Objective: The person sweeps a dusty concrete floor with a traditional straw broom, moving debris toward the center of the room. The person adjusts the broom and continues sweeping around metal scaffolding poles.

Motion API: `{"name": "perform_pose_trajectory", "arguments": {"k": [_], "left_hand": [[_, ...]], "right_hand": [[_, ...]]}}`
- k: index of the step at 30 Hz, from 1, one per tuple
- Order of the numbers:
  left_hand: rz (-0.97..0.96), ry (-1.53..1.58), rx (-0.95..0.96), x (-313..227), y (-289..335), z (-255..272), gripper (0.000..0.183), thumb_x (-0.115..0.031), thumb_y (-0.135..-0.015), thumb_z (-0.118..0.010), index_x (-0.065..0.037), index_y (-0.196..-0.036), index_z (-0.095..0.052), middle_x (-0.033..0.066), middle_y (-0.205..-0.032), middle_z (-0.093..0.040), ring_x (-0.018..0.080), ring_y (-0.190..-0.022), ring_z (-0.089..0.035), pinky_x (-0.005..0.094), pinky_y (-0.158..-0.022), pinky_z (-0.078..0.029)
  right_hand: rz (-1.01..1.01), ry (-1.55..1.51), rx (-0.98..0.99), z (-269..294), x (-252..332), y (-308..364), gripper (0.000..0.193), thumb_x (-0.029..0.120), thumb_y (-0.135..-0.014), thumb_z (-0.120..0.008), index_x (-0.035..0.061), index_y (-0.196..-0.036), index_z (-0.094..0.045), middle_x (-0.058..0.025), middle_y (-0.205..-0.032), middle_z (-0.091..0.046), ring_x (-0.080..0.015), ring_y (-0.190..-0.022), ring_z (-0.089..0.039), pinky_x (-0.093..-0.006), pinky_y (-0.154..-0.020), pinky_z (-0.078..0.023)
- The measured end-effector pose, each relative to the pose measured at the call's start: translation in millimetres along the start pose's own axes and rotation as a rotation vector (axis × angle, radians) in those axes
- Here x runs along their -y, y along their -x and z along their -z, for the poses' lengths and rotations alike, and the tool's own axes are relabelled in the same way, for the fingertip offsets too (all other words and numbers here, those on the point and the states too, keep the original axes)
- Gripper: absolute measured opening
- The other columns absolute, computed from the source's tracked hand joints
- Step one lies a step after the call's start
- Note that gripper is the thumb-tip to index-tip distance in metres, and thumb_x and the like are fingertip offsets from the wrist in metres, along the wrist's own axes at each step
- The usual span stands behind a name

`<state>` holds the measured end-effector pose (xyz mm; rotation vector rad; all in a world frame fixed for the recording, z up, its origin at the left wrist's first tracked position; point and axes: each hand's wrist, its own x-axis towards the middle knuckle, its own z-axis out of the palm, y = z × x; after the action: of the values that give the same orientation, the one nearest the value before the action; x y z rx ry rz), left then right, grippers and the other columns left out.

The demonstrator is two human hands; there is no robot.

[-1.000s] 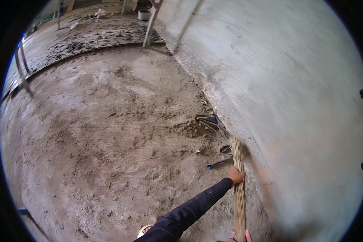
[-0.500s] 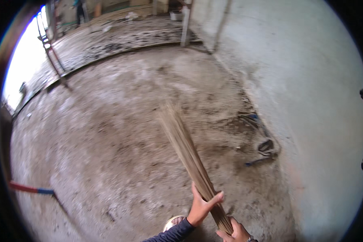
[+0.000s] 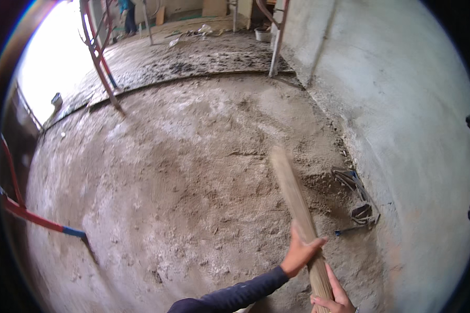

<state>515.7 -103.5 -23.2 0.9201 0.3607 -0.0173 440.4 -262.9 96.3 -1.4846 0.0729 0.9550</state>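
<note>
A bundle of thin tan sticks, a stick broom (image 3: 293, 194), slants from the lower edge up and left over the dirty floor. My left hand (image 3: 301, 251), below a dark sleeve, is closed round its middle. Lower down, my right hand (image 3: 337, 296) grips the butt end of the bundle. The bristle tips are smeared by motion, so I cannot tell whether they touch the rough, dusty floor (image 3: 156, 193).
A pale wall (image 3: 397, 115) bounds the right side. At its foot lies a tangle of grey straps (image 3: 362, 209) with blue bits. A red-and-blue metal leg (image 3: 47, 223) juts in at left. Scaffold poles (image 3: 278, 44) and a person (image 3: 128, 18) are at the back.
Both hands and the broom have moved to the right, and more of my left sleeve shows. The view has shifted, with the far room and the left red leg showing more.
</note>
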Motion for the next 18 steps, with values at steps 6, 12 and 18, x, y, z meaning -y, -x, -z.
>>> {"name": "perform_pose_trajectory", "arguments": {"k": [6,12,18], "left_hand": [[-0.040,0.174,-0.324,-50.9,44.9,66.7,0.060,-0.009,-0.085,-0.068,-0.010,-0.126,-0.025,0.0136,-0.104,-0.049,0.0293,-0.088,-0.064,0.0450,-0.074,-0.060],[0.449,0.050,-0.201,-48.0,-8.5,42.2,0.034,-0.013,-0.089,-0.066,-0.010,-0.114,-0.044,0.0061,-0.089,-0.058,0.0163,-0.075,-0.062,0.0314,-0.058,-0.053],[0.274,-0.187,0.018,-39.9,-14.7,-92.1,0.053,-0.016,-0.088,-0.070,-0.007,-0.127,-0.036,0.0065,-0.098,-0.055,0.0148,-0.083,-0.059,0.0283,-0.065,-0.051]], "right_hand": [[0.392,0.274,0.411,-39.9,-11.5,-134.3,0.088,0.015,-0.088,-0.064,0.0145,-0.155,-0.008,-0.0130,-0.104,-0.060,-0.0168,-0.059,-0.061,-0.0328,-0.054,-0.053],[-0.117,-0.083,0.068,-24.9,-12.4,-153.0,0.075,0.013,-0.084,-0.063,0.0066,-0.147,-0.023,-0.0177,-0.094,-0.065,-0.0257,-0.064,-0.067,-0.0355,-0.054,-0.055],[0.006,-0.157,-0.026,63.8,64.5,-52.0,0.089,0.012,-0.085,-0.064,0.0028,-0.150,-0.005,-0.0186,-0.115,-0.057,-0.0192,-0.067,-0.067,-0.0317,-0.058,-0.056]]}}
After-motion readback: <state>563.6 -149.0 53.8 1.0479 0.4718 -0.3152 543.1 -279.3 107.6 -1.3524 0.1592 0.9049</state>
